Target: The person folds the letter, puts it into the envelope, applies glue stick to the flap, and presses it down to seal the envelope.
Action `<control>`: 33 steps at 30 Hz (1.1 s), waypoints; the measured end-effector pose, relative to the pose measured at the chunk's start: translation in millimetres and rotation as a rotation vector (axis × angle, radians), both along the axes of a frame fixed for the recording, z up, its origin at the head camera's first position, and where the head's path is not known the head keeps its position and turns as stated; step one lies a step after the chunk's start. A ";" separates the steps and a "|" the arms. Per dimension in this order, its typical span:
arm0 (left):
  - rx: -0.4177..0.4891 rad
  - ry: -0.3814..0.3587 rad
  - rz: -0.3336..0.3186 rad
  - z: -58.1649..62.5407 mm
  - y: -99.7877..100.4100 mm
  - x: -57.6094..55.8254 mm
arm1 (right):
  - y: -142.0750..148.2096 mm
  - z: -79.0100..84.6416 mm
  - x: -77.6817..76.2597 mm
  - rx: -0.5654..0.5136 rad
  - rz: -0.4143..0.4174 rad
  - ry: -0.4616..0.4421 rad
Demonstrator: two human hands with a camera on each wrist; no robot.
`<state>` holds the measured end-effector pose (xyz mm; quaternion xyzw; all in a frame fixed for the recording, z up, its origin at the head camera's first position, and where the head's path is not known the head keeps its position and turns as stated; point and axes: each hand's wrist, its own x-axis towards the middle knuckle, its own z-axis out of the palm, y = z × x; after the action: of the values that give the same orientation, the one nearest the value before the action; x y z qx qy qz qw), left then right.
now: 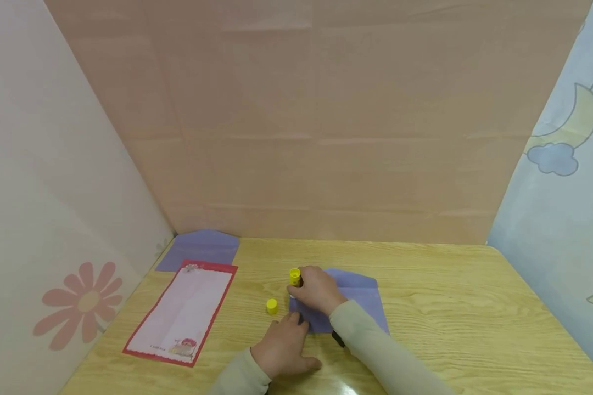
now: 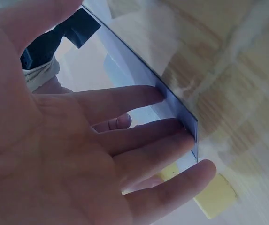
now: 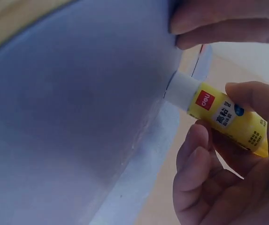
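A purple envelope (image 1: 363,299) lies on the table before me with its flap at the far side. My right hand (image 1: 318,288) grips a yellow glue stick (image 3: 230,117), its white end down against the envelope near the left end of the flap fold. In the right wrist view a faint glue-like streak (image 3: 141,136) runs along that fold. The fingers of my left hand (image 1: 284,345) are extended, their tips resting on the envelope's near left corner. Left of the envelope the yellow cap (image 1: 272,306) stands on the table, close to the left hand's little finger in the left wrist view.
A red-bordered sheet of letter paper (image 1: 183,312) lies at the left of the wooden table (image 1: 449,318). Behind it, in the far left corner, is a second purple envelope (image 1: 200,249). Covered walls (image 1: 326,137) stand at the back and both sides.
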<state>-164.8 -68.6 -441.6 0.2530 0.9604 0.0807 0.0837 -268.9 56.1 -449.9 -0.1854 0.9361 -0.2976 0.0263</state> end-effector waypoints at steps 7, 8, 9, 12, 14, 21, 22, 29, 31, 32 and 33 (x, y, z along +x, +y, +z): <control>0.027 -0.002 0.004 -2.5 3.2 1.1 | -2.1 3.2 4.1 0.012 -0.004 0.006; 0.030 -0.003 0.007 -2.5 3.6 1.4 | -1.4 3.4 4.4 0.016 -0.008 0.008; 0.032 -0.002 0.008 -2.5 3.9 1.8 | -0.4 3.4 4.8 0.022 -0.014 0.008; 0.041 0.003 0.011 -2.1 4.6 2.8 | 4.2 2.9 5.5 0.037 -0.031 0.011; 0.039 0.012 0.010 -1.7 5.1 3.2 | 8.6 2.8 6.6 0.033 -0.033 0.016; 0.017 -0.004 0.021 -1.9 7.2 2.1 | 25.2 0.6 11.7 0.016 -0.039 0.003; 0.010 -0.002 0.023 -2.2 7.6 2.1 | 27.9 0.4 12.6 0.014 -0.041 0.005; -0.027 0.060 0.025 -2.2 9.7 4.7 | 47.9 -0.2 19.4 0.017 -0.062 0.020; -0.036 0.063 0.025 -2.2 9.8 5.0 | 53.3 0.2 21.2 0.016 -0.071 0.020; -0.039 0.064 0.024 -2.1 9.7 5.0 | 56.0 0.1 21.7 0.021 -0.077 0.022; -0.041 0.061 0.023 -1.8 9.5 5.0 | 58.5 0.0 22.1 0.025 -0.083 0.024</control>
<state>-159.7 -59.1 -443.5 0.2425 0.9668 0.0544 0.0586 -246.8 114.6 -449.8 -0.1494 0.9470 -0.2844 0.0049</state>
